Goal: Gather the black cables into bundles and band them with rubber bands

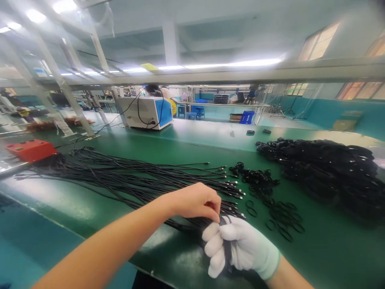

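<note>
My right hand (240, 245), in a white glove, is closed around a folded black cable (227, 251) near the bench's front edge. Bare and bent at the wrist, my left hand (201, 202) meets it from above, thumb and fingers pinched at the cable by the glove's fingertips. Exactly what lies in that pinch is partly hidden. Behind both hands a spread of long black cables (120, 174) runs leftward, its metal plug ends pointing right. Small black rubber bands (285, 216) lie loose to the right of the plugs, with a denser clump of them farther back.
A large heap of coiled black cables (327, 164) covers the right side of the green bench (192, 150). At the left end is a red box (31, 150). Toward the back stands a white and blue machine (150, 112). A metal shelf beam (210, 75) crosses overhead.
</note>
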The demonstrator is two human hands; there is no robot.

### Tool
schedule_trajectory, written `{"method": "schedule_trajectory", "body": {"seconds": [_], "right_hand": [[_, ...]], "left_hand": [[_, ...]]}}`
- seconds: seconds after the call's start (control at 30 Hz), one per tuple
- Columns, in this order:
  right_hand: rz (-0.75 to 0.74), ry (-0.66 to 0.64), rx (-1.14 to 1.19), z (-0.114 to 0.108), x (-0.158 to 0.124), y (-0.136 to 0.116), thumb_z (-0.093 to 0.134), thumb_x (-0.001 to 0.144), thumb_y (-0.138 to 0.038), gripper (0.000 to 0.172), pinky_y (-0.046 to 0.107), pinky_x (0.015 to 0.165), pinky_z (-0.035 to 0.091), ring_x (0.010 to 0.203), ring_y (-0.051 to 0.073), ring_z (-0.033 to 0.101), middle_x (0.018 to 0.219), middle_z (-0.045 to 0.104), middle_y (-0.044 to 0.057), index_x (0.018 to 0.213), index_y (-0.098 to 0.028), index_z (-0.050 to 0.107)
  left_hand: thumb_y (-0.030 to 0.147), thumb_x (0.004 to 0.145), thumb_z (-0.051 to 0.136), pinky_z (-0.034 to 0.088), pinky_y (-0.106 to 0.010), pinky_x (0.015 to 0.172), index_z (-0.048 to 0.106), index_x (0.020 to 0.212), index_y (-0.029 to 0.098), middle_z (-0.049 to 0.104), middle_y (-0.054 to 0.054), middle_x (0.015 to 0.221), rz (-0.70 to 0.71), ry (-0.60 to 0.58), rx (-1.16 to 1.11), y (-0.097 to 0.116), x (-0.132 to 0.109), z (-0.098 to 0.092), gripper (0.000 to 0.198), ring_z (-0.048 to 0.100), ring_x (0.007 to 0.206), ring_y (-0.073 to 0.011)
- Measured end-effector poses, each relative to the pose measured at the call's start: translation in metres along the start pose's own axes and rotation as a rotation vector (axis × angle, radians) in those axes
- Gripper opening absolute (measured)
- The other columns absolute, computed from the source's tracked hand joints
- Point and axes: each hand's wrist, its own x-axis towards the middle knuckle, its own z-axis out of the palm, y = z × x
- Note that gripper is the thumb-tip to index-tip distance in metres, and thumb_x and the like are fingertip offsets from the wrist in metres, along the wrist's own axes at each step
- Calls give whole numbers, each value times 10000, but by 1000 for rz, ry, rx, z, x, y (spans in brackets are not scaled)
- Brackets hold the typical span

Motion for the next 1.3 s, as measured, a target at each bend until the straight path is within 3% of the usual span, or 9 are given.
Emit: {"method": "schedule_trajectory", "body": {"seconds": [0.07,0.13,0.3,0.47,0.63,0.8,1.07,1.2,1.3], "right_hand": [[-15,-23,56,1,-1,0,716,700,-312,363,446,734,478,693,224,659,750,653,86,920,-61,572],[-29,-25,77,3,1,1,745,673,-300,353,437,762,469,697,204,649,751,649,66,885,-89,558],[-127,27,-148,6,4,1,656,743,-308,352,424,755,483,926,310,645,750,699,165,961,-34,617],[-89,-25,-348,4,1,-4,570,754,-292,331,364,705,498,729,246,677,775,707,177,901,-13,670],[-10,-35,-541,2,-6,-11,550,750,-297,314,255,557,436,589,165,594,720,685,134,807,-27,699],[-2,-28,-641,14,-14,-18,599,703,-249,215,245,598,403,574,129,531,636,623,66,678,-59,697],[80,-3,-689,20,-24,-20,687,666,-364,296,224,555,382,582,109,469,646,559,25,760,-84,673],[75,61,-721,28,-25,-22,730,628,-321,267,210,559,390,586,100,481,643,571,18,720,-80,662],[46,148,-848,38,-28,-26,738,649,-344,269,221,572,410,620,110,525,675,605,19,722,-98,656]], "left_hand": [[214,718,667,360,-172,524,618,735,166,534,53,632,-111,35,-256,-6,-1,6,70,479,589,-88],[234,777,581,342,-168,480,587,827,160,494,58,628,-162,98,-342,-10,-6,17,89,427,541,-78],[204,835,459,369,-191,569,560,908,165,504,35,733,-181,305,-440,-10,-23,45,131,437,639,-91],[113,756,517,347,-178,546,491,917,165,480,47,729,-125,329,-642,-10,-28,61,172,418,608,-72],[42,713,502,374,-190,562,494,836,170,504,26,777,-70,509,-458,-7,-27,77,177,437,626,-78],[23,704,480,408,-202,557,519,832,177,539,-4,790,-27,624,-318,-3,-29,92,203,503,657,-107],[43,800,437,475,-235,651,550,936,203,581,-35,796,301,915,-155,6,-24,107,238,569,730,-135],[54,829,410,506,-236,688,515,1138,179,607,-74,869,243,778,-119,16,-28,97,350,594,771,-147],[77,831,411,517,-252,727,545,1149,144,627,-116,916,315,714,-89,22,-34,90,351,610,823,-174]]}}
